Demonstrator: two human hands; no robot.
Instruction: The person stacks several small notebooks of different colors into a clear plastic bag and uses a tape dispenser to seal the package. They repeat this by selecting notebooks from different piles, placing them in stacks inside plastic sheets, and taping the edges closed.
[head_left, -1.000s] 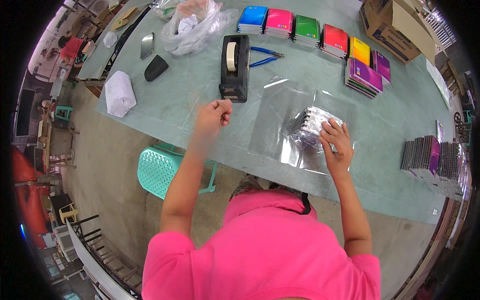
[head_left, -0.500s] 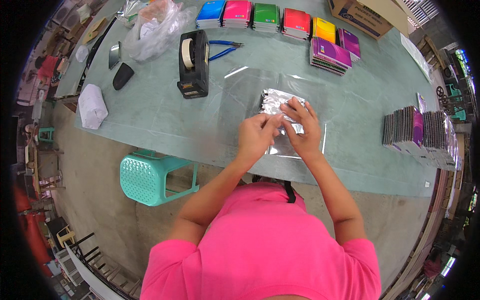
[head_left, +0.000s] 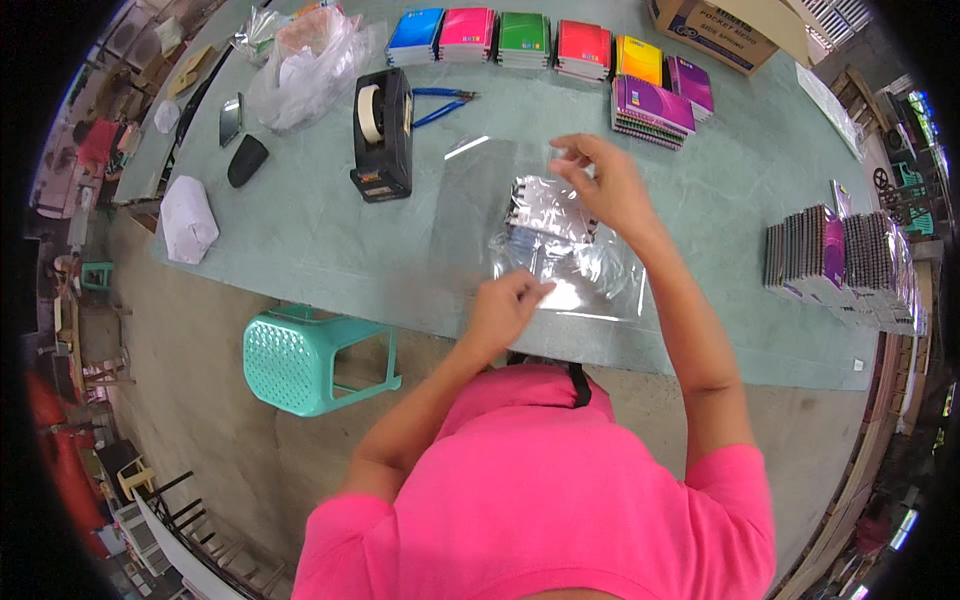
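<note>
A small stack of spiral-bound notebooks (head_left: 553,208), pale and shiny on top with dark coils at its sides, lies on a clear plastic sheet (head_left: 470,185) in front of me. A loose, crinkled flap of the sheet spreads glossily on the near side of the stack. At that flap's left edge my left hand (head_left: 504,312) is closed, its thumb and forefinger pinching the plastic. My right hand (head_left: 603,182) hovers over the stack's far right corner, fingers bent and apart, with nothing visible in them.
A black tape dispenser (head_left: 383,140) and blue-handled pliers (head_left: 440,104) stand beyond the sheet. Colourful notebook stacks (head_left: 523,38) line the far side, near a cardboard box (head_left: 712,32). Bundled notebooks (head_left: 835,262) sit at right. A green stool (head_left: 300,362) stands by the table's near edge.
My hands were together over the notebook stack and have parted. The right one has lifted away to the far side; the left has come nearer to me. The near plastic flap now lies looser.
</note>
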